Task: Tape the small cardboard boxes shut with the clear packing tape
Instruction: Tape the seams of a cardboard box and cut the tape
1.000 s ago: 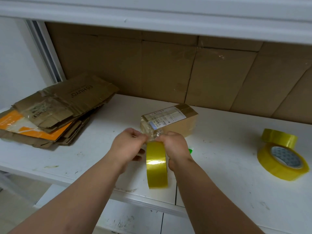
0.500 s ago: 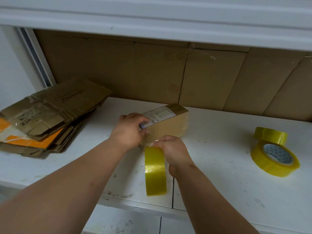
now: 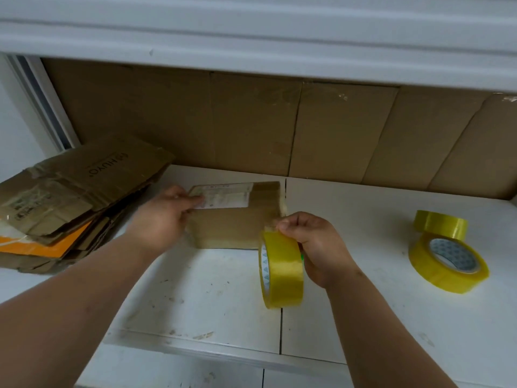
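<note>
A small brown cardboard box (image 3: 232, 225) with a white shipping label on top lies on the white shelf (image 3: 195, 298). My left hand (image 3: 162, 217) grips the box's left end, fingers over the label's edge. My right hand (image 3: 316, 245) holds a yellowish roll of clear packing tape (image 3: 282, 268) upright at the box's front right corner. A strip of tape runs from the roll along the box's near face.
A pile of flattened cardboard (image 3: 67, 200) lies at the left. Two more tape rolls, a flat one (image 3: 447, 264) and an upright one (image 3: 439, 224), sit at the right. Brown cardboard sheets (image 3: 279, 127) line the back wall under an upper white shelf (image 3: 251, 37).
My right hand has carried the roll rightward along the box's front, drawing tape out. My left hand moved from the tape end to the box's left end. The box has turned.
</note>
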`<state>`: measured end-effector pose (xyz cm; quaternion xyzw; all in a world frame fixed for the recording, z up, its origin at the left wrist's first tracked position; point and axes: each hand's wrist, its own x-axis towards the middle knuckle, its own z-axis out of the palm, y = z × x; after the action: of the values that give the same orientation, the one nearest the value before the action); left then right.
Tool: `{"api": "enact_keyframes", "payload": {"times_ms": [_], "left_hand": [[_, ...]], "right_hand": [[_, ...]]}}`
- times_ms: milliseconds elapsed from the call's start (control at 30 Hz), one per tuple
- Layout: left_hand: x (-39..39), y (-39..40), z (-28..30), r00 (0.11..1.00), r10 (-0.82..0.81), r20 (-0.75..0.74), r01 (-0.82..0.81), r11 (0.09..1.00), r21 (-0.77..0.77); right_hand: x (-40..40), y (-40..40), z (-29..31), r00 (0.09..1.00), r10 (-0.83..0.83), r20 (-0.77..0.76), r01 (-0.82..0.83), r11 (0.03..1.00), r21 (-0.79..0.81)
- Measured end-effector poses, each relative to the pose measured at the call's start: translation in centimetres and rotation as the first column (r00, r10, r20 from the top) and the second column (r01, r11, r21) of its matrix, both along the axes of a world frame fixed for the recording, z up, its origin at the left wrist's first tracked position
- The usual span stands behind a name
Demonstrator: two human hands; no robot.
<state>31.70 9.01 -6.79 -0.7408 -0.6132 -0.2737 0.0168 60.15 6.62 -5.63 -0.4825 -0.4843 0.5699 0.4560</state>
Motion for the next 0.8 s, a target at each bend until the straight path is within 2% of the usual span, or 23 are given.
{"api": "enact_keyframes", "payload": {"times_ms": [133, 267, 300, 333, 400, 467, 500, 533, 567, 600, 633, 667, 700, 733, 800], "left_hand": [[-1.1, 0.0, 0.1, 0.999, 0.051, -0.008, -0.051, 0.999, -0.019], [-0.7, 0.1, -0.2, 0.994, 0.087, -0.073, -0.093, 0.993, -0.073], [-0.5, 0.3, -0.4, 0.994, 0.1, -0.051, -0.104, 0.991, -0.089], [-0.2, 0.4, -0.7, 0.995, 0.104, 0.004, -0.103, 0.989, -0.11], [0.2, 0.7, -0.4, 0.972, 0.106, 0.209, -0.075, 0.986, -0.151], [1.1, 0.9, 1.1, 0.852, 0.196, 0.486, -0.059, 0.958, -0.282], [1.6, 1.0, 2.1, 0.769, 0.253, 0.587, -0.037, 0.935, -0.354], [2.0, 1.3, 2.9, 0.72, 0.295, 0.628, -0.02, 0.913, -0.407], [2.4, 1.5, 3.5, 0.745, 0.311, 0.59, -0.014, 0.892, -0.452], [2.7, 1.8, 4.0, 0.847, 0.298, 0.44, -0.046, 0.866, -0.497], [2.9, 2.0, 4.2, 0.944, 0.263, 0.198, -0.123, 0.839, -0.53], [3.2, 2.3, 3.9, 0.97, 0.243, -0.009, -0.211, 0.824, -0.526], [3.6, 2.3, 3.7, 0.961, 0.244, -0.132, -0.277, 0.814, -0.51], [4.0, 2.3, 3.4, 0.953, 0.243, -0.183, -0.303, 0.822, -0.482], [4.4, 2.1, 3.0, 0.975, 0.183, -0.127, -0.22, 0.879, -0.422]], "right_hand": [[0.4, 0.4, 0.5, 1.0, -0.005, 0.031, 0.004, 0.999, 0.053], [0.1, 1.5, 0.8, 0.995, 0.045, 0.094, -0.044, 0.999, -0.022], [-0.1, 1.7, 0.7, 0.993, 0.053, 0.11, -0.049, 0.998, -0.039], [-0.3, 1.7, 0.6, 0.99, 0.055, 0.133, -0.049, 0.997, -0.051], [-0.6, 1.5, 0.3, 0.984, 0.059, 0.167, -0.049, 0.997, -0.061], [-1.0, 1.3, 0.0, 0.983, 0.084, 0.161, -0.074, 0.995, -0.068], [-1.3, 1.1, -0.3, 0.98, 0.116, 0.16, -0.104, 0.991, -0.08], [-1.7, 0.9, -0.7, 0.974, 0.156, 0.164, -0.142, 0.985, -0.096], [-2.3, 0.6, -1.0, 0.965, 0.202, 0.167, -0.185, 0.976, -0.113], [-2.9, 0.2, -1.2, 0.957, 0.242, 0.163, -0.223, 0.967, -0.126], [-3.6, -0.1, -1.5, 0.95, 0.27, 0.157, -0.251, 0.959, -0.13], [-4.0, -0.4, -1.7, 0.948, 0.283, 0.149, -0.266, 0.956, -0.125], [-4.3, -0.5, -1.7, 0.949, 0.281, 0.143, -0.266, 0.957, -0.115], [-4.3, -0.6, -1.5, 0.954, 0.267, 0.133, -0.254, 0.961, -0.111], [-3.9, -0.4, -1.2, 0.966, 0.237, 0.103, -0.225, 0.968, -0.114]]}}
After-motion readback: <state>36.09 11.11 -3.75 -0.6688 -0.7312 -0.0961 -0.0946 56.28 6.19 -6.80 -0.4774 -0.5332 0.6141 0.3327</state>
